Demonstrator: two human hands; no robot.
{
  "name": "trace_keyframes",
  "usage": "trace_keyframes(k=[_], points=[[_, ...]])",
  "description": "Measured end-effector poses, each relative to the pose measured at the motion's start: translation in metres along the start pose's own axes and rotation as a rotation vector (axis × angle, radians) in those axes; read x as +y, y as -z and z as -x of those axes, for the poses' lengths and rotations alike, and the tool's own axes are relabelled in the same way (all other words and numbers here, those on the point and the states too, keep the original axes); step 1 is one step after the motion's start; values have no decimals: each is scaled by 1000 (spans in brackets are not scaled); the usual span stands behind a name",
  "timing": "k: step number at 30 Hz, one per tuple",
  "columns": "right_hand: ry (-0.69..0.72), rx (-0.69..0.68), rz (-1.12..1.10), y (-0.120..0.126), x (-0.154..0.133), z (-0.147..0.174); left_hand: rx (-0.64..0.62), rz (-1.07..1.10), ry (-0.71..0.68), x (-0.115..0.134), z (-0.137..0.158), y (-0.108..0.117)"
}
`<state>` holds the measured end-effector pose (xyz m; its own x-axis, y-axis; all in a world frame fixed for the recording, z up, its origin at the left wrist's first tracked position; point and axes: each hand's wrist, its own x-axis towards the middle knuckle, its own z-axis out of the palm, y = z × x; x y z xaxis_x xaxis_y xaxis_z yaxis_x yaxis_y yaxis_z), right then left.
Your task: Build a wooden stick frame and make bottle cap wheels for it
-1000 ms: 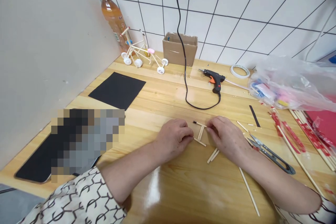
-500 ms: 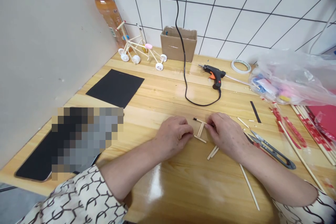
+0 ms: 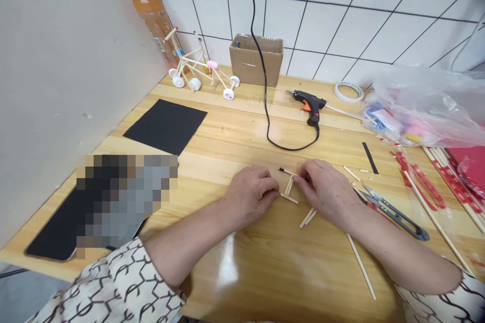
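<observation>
One small wooden-stick frame (image 3: 288, 186) lies between both hands, the left hand (image 3: 252, 194) pinching its lower stick (image 3: 290, 199) by the left end, the right hand (image 3: 326, 186) its black-tipped upper stick (image 3: 287, 171) by the right; thread snips (image 3: 401, 219) rest beyond the right wrist.

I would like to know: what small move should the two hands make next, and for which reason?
Perhaps press the black-tipped stick gently toward the front stick: the right hand is at the first, the left hand at the second, and two short sticks lie between them. Whether the joints are glued, I cannot tell.
</observation>
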<state>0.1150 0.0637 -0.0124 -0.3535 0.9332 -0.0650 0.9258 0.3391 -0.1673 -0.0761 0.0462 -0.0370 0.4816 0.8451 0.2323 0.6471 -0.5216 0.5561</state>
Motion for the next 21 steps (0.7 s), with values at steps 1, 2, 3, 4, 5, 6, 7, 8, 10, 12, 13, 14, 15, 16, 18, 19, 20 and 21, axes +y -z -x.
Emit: trace_keyframes(k=[1,2,3,4,5,6,7,8,10,12,13,14,15,16,18,19,20,21], points=[[2,1,-1,0,0,0,2,-1,0,0,0,0],[4,4,0,0,0,0,3,-2,0,0,0,-1],[6,6,3,0,0,0,2,-4,2,0,0,-1],[7,8,6,0,0,0,1,-6,4,0,0,-1],[8,9,9,0,0,0,-1,-7,7,0,0,-1],[8,11,11,0,0,0,-3,-9,9,0,0,-1],[9,13,14,0,0,0,-5,-9,10,1,0,-1],[9,15,16,0,-1,0,-7,-8,10,1,-1,-1],[8,23,22,1,-1,0,-9,-5,10,1,-1,0],[6,24,28,0,-2,0,-10,-6,10,1,-1,0],[5,22,31,0,-2,0,-11,-6,9,1,-1,0],[4,18,34,0,-2,0,-12,-7,8,2,-1,0],[3,15,37,0,-2,-1,-12,-7,6,2,-1,0],[3,11,40,0,-2,-1,-10,-9,5,2,-1,0],[1,8,47,1,-3,-1,-6,-12,5,2,-1,0],[-1,8,51,1,-3,-1,-4,-12,5,2,-1,0],[-3,7,55,1,-3,-1,-4,-13,6,2,-1,0],[-6,5,58,2,-4,-2,-4,-12,7,2,-1,0]])
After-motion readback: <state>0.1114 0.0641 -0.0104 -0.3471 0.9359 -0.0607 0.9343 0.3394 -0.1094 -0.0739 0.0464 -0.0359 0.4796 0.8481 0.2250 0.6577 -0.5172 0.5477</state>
